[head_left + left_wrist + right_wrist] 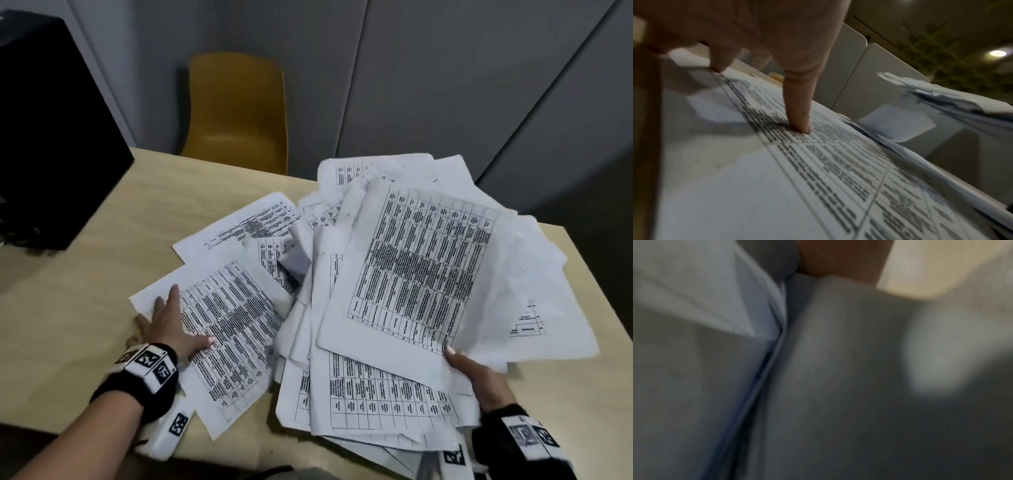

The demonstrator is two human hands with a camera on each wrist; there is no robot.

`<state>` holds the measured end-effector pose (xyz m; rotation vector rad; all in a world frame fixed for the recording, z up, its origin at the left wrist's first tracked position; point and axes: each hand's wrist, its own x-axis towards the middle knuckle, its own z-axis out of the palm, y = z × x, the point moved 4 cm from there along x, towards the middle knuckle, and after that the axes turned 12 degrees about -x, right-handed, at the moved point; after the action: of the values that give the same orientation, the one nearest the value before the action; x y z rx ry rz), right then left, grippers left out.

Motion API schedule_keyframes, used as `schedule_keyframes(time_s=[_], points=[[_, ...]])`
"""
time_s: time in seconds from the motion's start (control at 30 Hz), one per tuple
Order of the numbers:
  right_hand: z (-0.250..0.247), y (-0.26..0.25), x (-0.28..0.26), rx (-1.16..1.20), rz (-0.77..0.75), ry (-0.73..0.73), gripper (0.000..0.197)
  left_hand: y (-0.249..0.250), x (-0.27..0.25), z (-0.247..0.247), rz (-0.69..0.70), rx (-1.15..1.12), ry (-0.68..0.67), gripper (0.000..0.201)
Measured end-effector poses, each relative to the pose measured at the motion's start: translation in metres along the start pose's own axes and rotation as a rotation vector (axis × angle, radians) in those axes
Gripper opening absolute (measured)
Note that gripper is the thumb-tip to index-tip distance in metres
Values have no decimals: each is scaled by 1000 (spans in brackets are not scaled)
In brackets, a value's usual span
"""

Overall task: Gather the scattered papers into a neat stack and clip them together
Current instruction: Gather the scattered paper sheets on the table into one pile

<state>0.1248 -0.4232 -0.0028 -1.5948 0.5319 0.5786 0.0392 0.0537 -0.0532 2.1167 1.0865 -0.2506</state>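
Note:
Many white printed sheets lie fanned over the wooden table (pixel 75 294). My left hand (pixel 171 325) lies flat with spread fingers on a loose sheet (pixel 236 329) at the left; in the left wrist view a fingertip (pixel 803 126) presses on that sheet's table print (pixel 818 170). My right hand (pixel 479 377) grips the near edge of a thick, uneven bundle of papers (pixel 421 267) that is lifted and tilted, thumb on top. The right wrist view is blurred, filled by paper edges (pixel 766 369). Another sheet (pixel 239 226) lies further back. No clip is visible.
A black box-like object (pixel 51 130) stands at the table's back left. A mustard yellow chair (pixel 236 109) stands behind the table against grey wall panels. Bare wood shows at the left and at the far right corner (pixel 582 274).

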Motion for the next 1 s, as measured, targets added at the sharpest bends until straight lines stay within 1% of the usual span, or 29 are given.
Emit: schedule_keyframes(time_s=[0.03,0.07,0.1,0.13,0.17,0.2,0.27,0.3,0.33,0.37,0.47,0.53,0.6,0.63,0.67,0.73,0.8,0.83,0.87,0.93,0.97,1.0], points=[[0,0,1,-16,12,5,37,6,-3,3,41,6,-24,131],[0,0,2,-16,22,7,34,12,-6,8,86,19,-46,129],[3,-1,1,-23,23,1,25,19,-10,12,134,33,-52,129],[4,0,3,-22,29,-8,21,28,-15,15,177,47,-27,128],[8,-1,0,-25,48,-5,24,35,-18,16,209,41,29,126],[12,1,0,-33,57,-2,31,40,-21,15,207,7,101,122],[18,5,-2,-59,54,11,42,46,-21,11,103,-133,232,114],[19,8,-3,-75,70,28,48,47,-19,10,41,-197,253,113],[19,13,-2,-92,83,40,51,50,-18,10,-2,-242,244,113],[21,16,-4,-109,114,47,50,54,-16,11,-27,-273,218,114],[19,25,-4,-175,138,79,41,67,-11,19,-67,-334,153,124],[20,28,-6,-200,157,104,44,72,-9,26,-84,-367,146,124],[23,30,-9,-203,175,96,54,75,-5,31,-86,-403,126,120],[25,34,-8,-207,186,86,64,76,-3,32,-87,-422,117,116],[27,35,-9,-211,191,73,68,77,-1,31,-95,-440,111,110],[30,32,-14,-238,176,89,56,78,2,30,-119,-460,85,94],[30,29,-15,-312,152,112,55,80,2,33,-81,-405,66,75],[30,28,-14,-316,157,107,57,82,2,34,-40,-326,89,67],[30,27,-15,-326,159,105,57,84,1,32,10,-228,130,65],[31,26,-17,-329,154,99,56,89,2,27,123,-80,194,76],[32,26,-18,-333,154,92,61,92,4,26,171,-36,170,85],[31,24,-18,-338,142,99,66,94,8,28,201,14,104,91]])
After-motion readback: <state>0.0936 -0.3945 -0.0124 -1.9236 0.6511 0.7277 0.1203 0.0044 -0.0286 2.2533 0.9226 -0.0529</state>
